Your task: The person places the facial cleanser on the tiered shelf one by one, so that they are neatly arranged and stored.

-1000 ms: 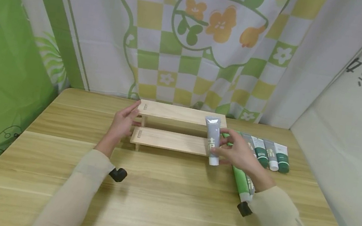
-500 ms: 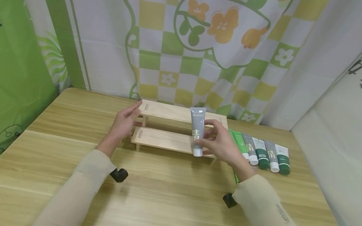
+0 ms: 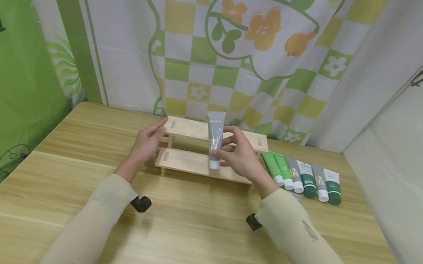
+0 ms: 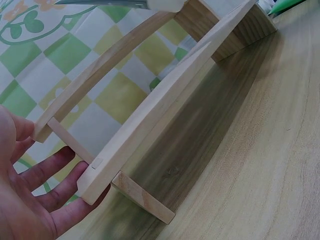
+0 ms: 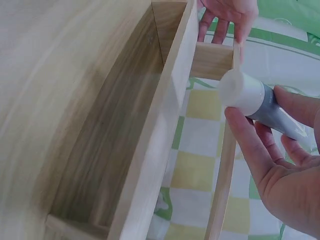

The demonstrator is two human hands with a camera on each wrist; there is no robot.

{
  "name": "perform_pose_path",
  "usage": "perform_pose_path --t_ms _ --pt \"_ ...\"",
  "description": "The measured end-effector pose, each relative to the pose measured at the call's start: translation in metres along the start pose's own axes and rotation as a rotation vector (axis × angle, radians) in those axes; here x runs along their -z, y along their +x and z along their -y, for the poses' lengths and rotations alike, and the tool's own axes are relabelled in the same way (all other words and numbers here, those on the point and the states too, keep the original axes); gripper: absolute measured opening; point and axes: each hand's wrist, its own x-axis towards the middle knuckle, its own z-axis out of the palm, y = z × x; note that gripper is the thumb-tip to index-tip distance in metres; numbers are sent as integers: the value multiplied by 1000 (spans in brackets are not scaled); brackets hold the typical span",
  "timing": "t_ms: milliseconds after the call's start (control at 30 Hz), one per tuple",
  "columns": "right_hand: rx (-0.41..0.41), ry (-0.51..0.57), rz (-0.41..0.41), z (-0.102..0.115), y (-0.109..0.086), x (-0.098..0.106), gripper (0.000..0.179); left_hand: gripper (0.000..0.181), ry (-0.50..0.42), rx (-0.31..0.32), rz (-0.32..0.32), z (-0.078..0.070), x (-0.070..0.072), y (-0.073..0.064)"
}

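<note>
Possibly the counter [image 3: 194,236] lets the wooden stand [image 3: 189,128] skid if bumped: the left hand [image 3: 146,143], fingers spread and fairly straight, touches its near end without wrapping round it. Firmness of contact: cannot tell. Right of the right hand [image 3: 244,157], a row of tubes [image 3: 303,177] lies close to the sleeve; a low backswing might disturb it. Right hand pinches the grey tube [image 3: 215,129] between thumb and fingers. Tube lies just left of that palm, tilted, raised clear of the lower board. Its white cap [image 3: 214,164] points down; letting go while tilted could topple it.
</note>
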Motion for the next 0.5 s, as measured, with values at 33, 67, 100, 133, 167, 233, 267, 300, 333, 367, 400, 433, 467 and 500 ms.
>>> perform_pose_path --t_ms 33,67,100,133,167,233,267,300,333,367,400,433,467,500 --pt "6 0 -3 1 3 -2 65 47 1 0 0 0 0 0" --pt "13 0 -5 3 5 -4 65 47 4 -1 3 0 0 0" --pt "20 -2 -8 5 7 -5 65 47 6 -1 5 0 0 0" --pt "27 -3 -13 6 9 -7 65 47 10 -2 6 0 0 0" --pt "32 -1 -17 9 11 -9 65 47 14 -3 9 0 0 0" --pt "40 6 -26 12 15 -13 65 48 22 -5 14 0 1 1" --pt "43 14 -29 13 17 -15 65 48 23 -6 16 1 1 1" --pt "44 22 -33 15 20 -18 66 48 20 -7 15 1 1 1" --pt "44 30 -37 16 23 -20 66 48 19 -8 15 1 1 1" --pt "46 33 -40 17 25 -22 65 49 17 -7 16 1 1 1" --pt "49 35 -44 18 28 -24 66 48 11 -5 15 1 1 0" --pt "51 33 -47 19 31 -25 66 47 8 -3 12 1 1 0" --pt "52 33 -51 19 33 -27 66 47 5 -1 9 0 1 0" --pt "57 30 -56 20 36 -28 66 46 3 2 7 0 1 0"
